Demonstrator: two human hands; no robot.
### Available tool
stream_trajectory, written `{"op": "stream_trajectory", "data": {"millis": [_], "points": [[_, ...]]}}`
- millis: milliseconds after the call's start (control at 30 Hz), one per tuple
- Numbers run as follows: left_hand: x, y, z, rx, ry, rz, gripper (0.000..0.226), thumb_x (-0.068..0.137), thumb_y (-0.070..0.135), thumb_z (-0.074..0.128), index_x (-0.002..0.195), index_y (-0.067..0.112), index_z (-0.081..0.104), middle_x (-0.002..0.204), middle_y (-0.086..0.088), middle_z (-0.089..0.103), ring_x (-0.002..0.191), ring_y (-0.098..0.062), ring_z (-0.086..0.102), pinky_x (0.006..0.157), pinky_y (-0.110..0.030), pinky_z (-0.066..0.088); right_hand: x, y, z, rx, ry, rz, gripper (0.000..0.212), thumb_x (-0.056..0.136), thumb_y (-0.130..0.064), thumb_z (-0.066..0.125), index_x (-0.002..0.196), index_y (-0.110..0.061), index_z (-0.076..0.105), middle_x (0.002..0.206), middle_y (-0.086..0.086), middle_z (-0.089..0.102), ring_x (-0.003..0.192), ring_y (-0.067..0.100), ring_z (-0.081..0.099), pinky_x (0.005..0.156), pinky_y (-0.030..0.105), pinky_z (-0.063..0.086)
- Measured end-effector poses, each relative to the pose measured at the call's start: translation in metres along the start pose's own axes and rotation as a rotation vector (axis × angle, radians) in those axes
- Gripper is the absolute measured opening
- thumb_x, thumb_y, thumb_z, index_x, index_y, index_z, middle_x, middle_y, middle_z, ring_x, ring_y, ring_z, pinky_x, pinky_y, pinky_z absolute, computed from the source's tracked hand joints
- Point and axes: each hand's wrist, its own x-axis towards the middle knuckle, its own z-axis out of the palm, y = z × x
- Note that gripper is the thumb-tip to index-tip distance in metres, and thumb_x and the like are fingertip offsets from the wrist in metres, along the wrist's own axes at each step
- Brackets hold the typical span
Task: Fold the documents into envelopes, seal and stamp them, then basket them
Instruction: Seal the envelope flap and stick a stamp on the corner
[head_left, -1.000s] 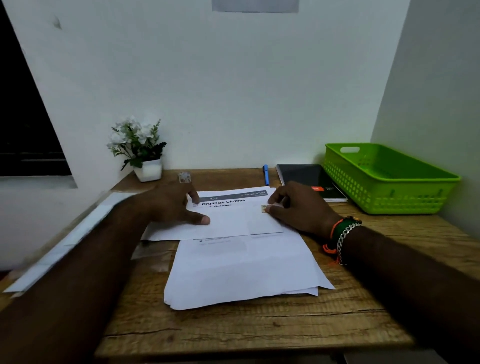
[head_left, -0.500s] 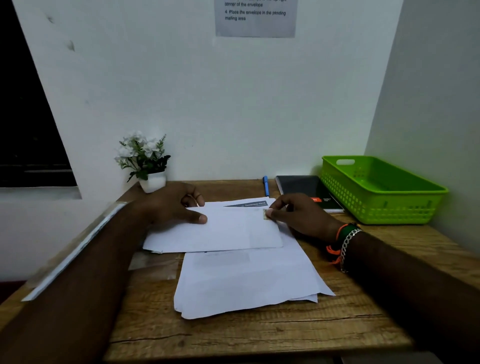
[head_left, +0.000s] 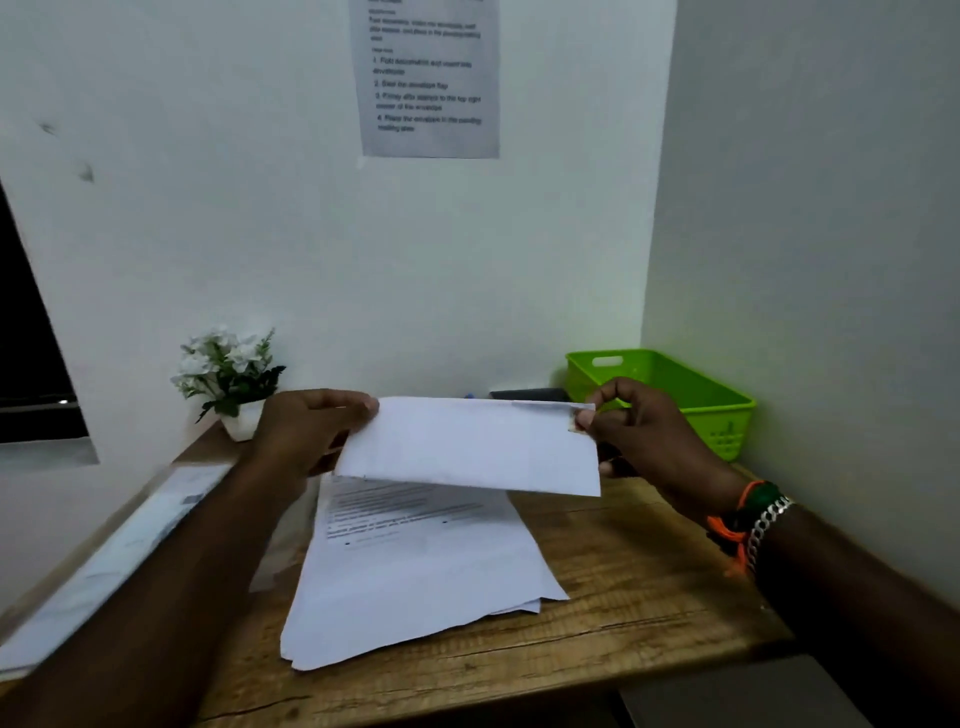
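Both hands (head_left: 306, 431) (head_left: 636, 431) pinch the envelope (head_left: 467, 447) by its ends, long axis crosswise; the basket (head_left: 675, 384) lies rightward, probably nearer the right hand.

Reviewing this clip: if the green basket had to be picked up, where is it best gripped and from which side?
Probably by the slot handle cut into the green basket's near-left end wall, coming from the left over the desk. Walls close off its back and right side, and the right hand holding the envelope is nearest.

Matt paper envelope (head_left: 467, 447), glossy green plastic basket (head_left: 727, 410), rough-grained wooden table (head_left: 623, 597).
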Motion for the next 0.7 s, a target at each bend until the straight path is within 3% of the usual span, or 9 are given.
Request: {"op": "stream_trajectory", "data": {"millis": [67,200,300,367,500,600,700], "points": [[-0.004,0.009,0.025,-0.073,0.002,0.016,0.02,0.082,0.01,0.084,0.101,0.013,0.078,0.093,-0.009,0.079,0.072,-0.016,0.076,0.058,-0.025,0.059,-0.011,-0.001,-0.022,0.024,0.062,0.017,0.009,0.097,-0.01,0.067,0.099,-0.007,0.058,0.074,0.012,0.07,0.055,0.016,0.06,0.046,0.026,0.052],[0.004,0.035,0.084,-0.278,-0.088,-0.043,0.014,0.084,0.009,0.082,0.097,0.006,0.076,0.092,-0.012,0.079,0.074,-0.021,0.076,0.061,-0.034,0.064,-0.029,-0.005,-0.069,0.037,0.228,0.042,0.009,0.096,-0.01,0.068,0.099,-0.006,0.06,0.079,0.015,0.074,0.058,0.018,0.065,0.047,0.026,0.054],[0.014,0.05,0.131,-0.484,-0.203,-0.161,0.017,0.09,0.014,0.077,0.102,0.002,0.072,0.089,-0.015,0.079,0.075,-0.019,0.078,0.059,-0.025,0.063,-0.036,-0.007,-0.104,0.098,0.423,0.059,0.008,0.095,-0.009,0.068,0.098,-0.006,0.061,0.081,0.018,0.073,0.056,0.021,0.064,0.049,0.028,0.057],[0.013,0.051,0.165,-0.497,-0.238,-0.176,0.015,0.094,0.01,0.072,0.104,0.0,0.069,0.091,-0.02,0.078,0.077,-0.019,0.077,0.059,-0.021,0.062,-0.037,-0.006,-0.12,0.188,0.531,0.076,0.01,0.095,-0.006,0.067,0.099,-0.008,0.058,0.082,0.022,0.069,0.056,0.022,0.062,0.052,0.028,0.058],[-0.007,0.023,0.24,-0.187,-0.265,0.001,0.009,0.092,0.007,0.073,0.1,0.003,0.071,0.089,-0.018,0.074,0.062,-0.014,0.072,0.052,-0.023,0.057,-0.033,0.002,-0.132,0.362,0.637,0.071,0.016,0.095,-0.001,0.065,0.105,-0.006,0.054,0.083,0.02,0.066,0.052,0.017,0.068,0.049,0.026,0.058],[-0.019,-0.009,0.278,0.254,-0.268,0.298,0.03,0.08,0.022,0.087,0.106,0.011,0.077,0.099,-0.005,0.075,0.084,-0.015,0.069,0.074,-0.029,0.058,-0.022,0.01,-0.125,0.454,0.655,0.104,0.013,0.096,0.001,0.062,0.106,-0.005,0.055,0.089,0.023,0.069,0.051,0.015,0.071,0.048,0.024,0.057],[-0.029,-0.029,0.295,0.422,-0.224,0.523,0.035,0.075,0.029,0.091,0.104,0.015,0.075,0.107,-0.002,0.067,0.102,-0.016,0.063,0.09,-0.029,0.049,0.001,0.022,-0.116,0.494,0.656,0.136,0.008,0.097,-0.001,0.06,0.105,0.001,0.058,0.097,0.029,0.067,0.054,0.02,0.072,0.049,0.024,0.058]]}}
